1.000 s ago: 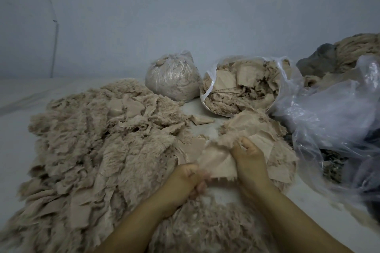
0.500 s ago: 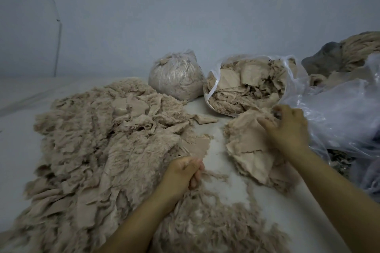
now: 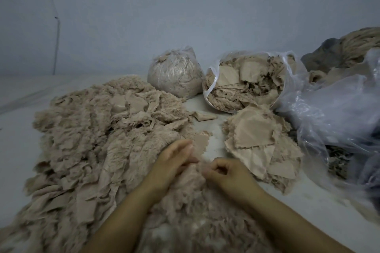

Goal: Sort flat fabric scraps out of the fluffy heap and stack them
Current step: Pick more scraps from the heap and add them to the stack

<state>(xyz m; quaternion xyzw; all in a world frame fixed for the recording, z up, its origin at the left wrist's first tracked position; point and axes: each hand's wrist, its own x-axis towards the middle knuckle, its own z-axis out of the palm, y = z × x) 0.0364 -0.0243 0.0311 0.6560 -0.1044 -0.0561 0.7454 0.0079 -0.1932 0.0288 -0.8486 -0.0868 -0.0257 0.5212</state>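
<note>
A: How do the hands lie, from the left of the frame?

B: The left hand is at lower centre, on the near edge of the fluffy heap. Its fingers are loosely bent over the fluff; I cannot tell if they grip anything. The right hand is just beside it, its fingers curled and pinching a small tuft of the fluff.

A: Where is room to move?

B: A bare strip of the white surface runs between the heap and the stack of flat scraps, at centre right. One flat scrap lies at the heap's edge, just above the left hand, and a folded scrap lies farther back.

A: What stands around?

B: Behind, a tied bag, then an open bag of scraps touching the stack. At right, crumpled clear plastic crowds the stack's side.
</note>
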